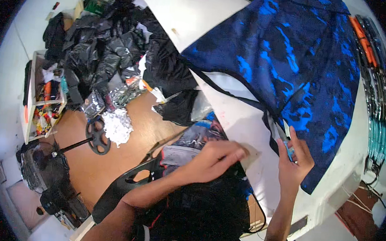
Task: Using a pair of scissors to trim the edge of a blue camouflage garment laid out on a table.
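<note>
A dark blue garment (269, 54) with bright blue patches lies spread over a white table (254, 147), its dark edge strip curving toward me. My right hand (295, 161) is at the garment's near corner. Its fingers are bent around a small light-blue tool that looks like thread snips (291, 152), mostly hidden by the hand. My left hand (217, 160) hovers over my lap beside the table edge, apart from the garment. Its fingers are curled together with the thumb against them; whatever they may hold is hidden.
Black plastic-wrapped packets (104, 47) pile up at the far left. Below them, a wooden box (30, 109) holds colourful scraps. A black wheel-shaped part (98, 136) stands over the brown floor (74, 157). Stacks of bagged folded items (380, 98) line the right side.
</note>
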A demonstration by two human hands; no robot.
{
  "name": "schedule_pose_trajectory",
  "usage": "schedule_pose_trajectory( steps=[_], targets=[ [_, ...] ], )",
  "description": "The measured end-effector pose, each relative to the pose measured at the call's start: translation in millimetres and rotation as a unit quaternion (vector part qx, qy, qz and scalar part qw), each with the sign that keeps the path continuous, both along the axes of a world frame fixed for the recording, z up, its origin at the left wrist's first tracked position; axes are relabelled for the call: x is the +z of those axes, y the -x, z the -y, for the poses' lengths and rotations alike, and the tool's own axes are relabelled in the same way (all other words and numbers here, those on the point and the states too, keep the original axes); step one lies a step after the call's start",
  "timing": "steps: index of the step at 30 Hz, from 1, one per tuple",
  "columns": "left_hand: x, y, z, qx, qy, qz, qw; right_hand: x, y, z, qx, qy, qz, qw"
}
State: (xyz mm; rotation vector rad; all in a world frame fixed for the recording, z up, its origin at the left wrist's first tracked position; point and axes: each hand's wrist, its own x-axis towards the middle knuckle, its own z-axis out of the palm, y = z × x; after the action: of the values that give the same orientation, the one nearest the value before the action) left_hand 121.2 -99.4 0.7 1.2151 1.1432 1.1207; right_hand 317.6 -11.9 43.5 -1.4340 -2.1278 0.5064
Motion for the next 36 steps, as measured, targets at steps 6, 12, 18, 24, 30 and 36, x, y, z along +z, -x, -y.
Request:
schedule_pose_trajectory(
  steps=[6, 12, 18, 24, 30, 36],
  targets=[
    [-18.9, 84.3, -38.7, 0.355, -0.131, -0.385, 0.842, -12.0, 35.8, -3.6, 0.019, 0.013, -0.098, 0.995],
    [-17.5, 121.3, -78.3, 0.302, -0.118, -0.429, 0.843, -36.3, 37.9, -11.3, 0.052, 0.046, -0.069, 0.995],
    [-33.7, 116.3, -80.0, 0.362, -0.071, -0.203, 0.907, -38.5, 15.7, 0.7, 0.081, 0.008, -0.003, 0.997],
    [-31.0, 125.3, -76.1, 0.402, 0.022, -0.027, 0.915, -44.4, 3.9, 6.6, 0.072, -0.016, 0.004, 0.997],
    [-18.1, 132.3, -73.1, 0.311, 0.106, 0.150, 0.933, -34.3, -2.4, 11.2, 0.039, 0.051, -0.001, 0.998],
    [-19.2, 137.2, -74.7, 0.280, 0.073, 0.277, 0.916, -38.6, -0.1, 8.2, 0.024, 0.080, -0.003, 0.996]
  ],
)
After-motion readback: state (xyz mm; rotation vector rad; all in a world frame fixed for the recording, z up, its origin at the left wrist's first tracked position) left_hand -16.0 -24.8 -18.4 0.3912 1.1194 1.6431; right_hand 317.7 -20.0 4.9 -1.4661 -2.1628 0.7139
